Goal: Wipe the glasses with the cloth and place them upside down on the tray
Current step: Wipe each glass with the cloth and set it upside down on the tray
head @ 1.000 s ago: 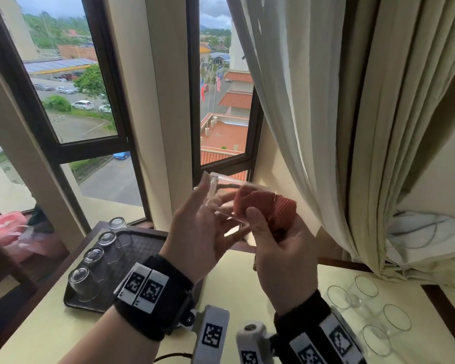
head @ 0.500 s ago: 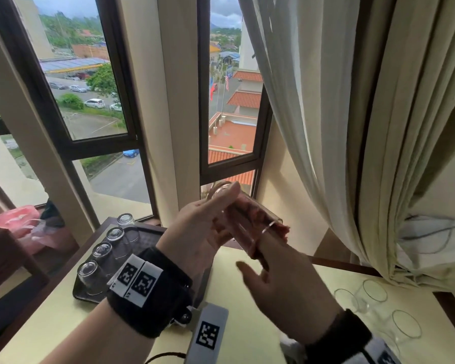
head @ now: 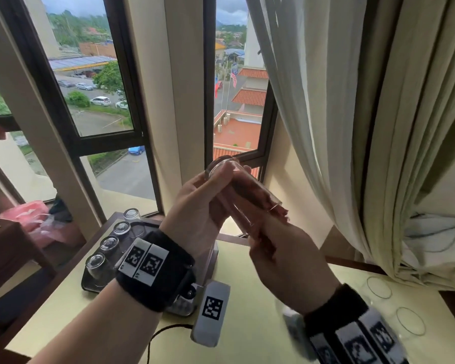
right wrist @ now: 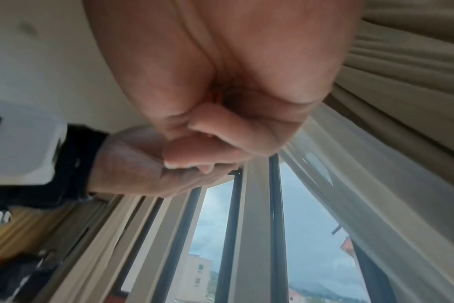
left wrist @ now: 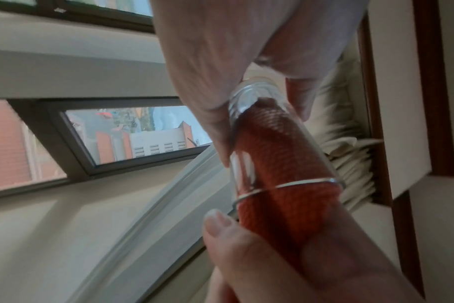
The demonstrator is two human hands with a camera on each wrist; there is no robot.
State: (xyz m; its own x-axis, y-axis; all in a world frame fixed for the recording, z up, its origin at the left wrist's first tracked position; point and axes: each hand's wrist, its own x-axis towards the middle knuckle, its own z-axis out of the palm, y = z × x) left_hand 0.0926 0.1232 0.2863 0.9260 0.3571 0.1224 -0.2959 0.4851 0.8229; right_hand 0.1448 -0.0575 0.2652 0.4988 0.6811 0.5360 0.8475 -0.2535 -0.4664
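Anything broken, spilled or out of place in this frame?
Nothing stands out. The left hand holds the clear drinking glass intact, the red cloth is stuffed inside it by the right hand, and four small clear glasses stand upside down in a row on the dark tray.

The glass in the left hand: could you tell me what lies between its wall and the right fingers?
The red cloth, pushed inside the glass; the left wrist view shows it.

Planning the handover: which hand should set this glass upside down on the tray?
Left. The left hand already grips the glass and is nearer the tray; the right hand holds the cloth.
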